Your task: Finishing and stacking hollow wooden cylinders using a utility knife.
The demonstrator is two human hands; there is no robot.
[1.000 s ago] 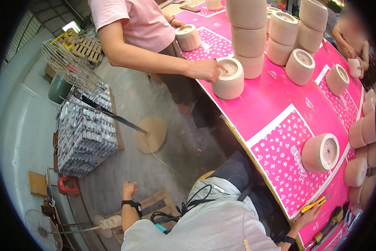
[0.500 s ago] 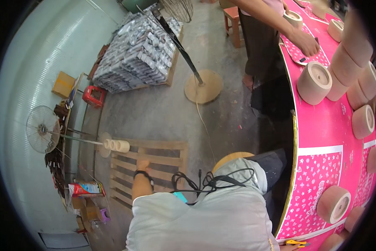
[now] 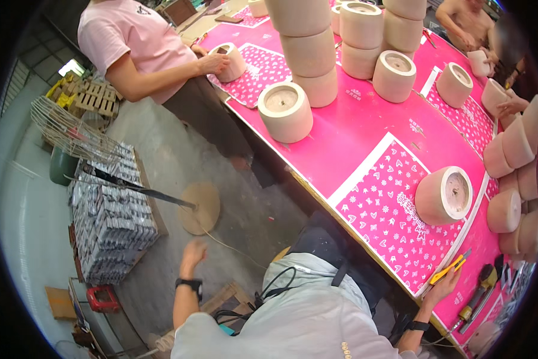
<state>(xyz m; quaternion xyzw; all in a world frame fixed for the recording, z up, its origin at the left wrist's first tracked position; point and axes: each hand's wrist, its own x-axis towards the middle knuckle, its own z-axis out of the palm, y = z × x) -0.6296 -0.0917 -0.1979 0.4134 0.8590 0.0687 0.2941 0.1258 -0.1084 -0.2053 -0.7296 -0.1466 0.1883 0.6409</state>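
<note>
Knife (image 3: pixel 450 268), yellow-handled, in the wearer's right hand (image 3: pixel 441 289), at the lower right of the view. The right hand is closed around the handle, blade end pointing away from the body; whether the blade touches anything cannot be told. Half a second earlier the knife showed only near the lower edge; it now appears higher, as the view has swung toward the surface (image 3: pixel 334 137).

Just beside the knife lies the patterned sheet (image 3: pixel 376 209), pink with a white border. A pale block (image 3: pixel 443 195) stands on its right part, recessed end up, in the same place as in both earlier frames. To the right of the knife lies a dark and yellow tool (image 3: pixel 479 293).

The left hand (image 3: pixel 193 252) is well apart from the surface, in front of the floor (image 3: pixel 245 218) and near the disc base (image 3: pixel 200 209); half a second earlier it showed against the slatted pallet. It holds nothing visible; how far its fingers are curled cannot be told.

Farther off, the pink-shirted worker (image 3: pixel 137 51) has both hands at the far block (image 3: pixel 230 63). One second earlier, one of them reached onto the near block (image 3: pixel 285 112), which now stands untouched beside the tall stack (image 3: pixel 308 54).
</note>
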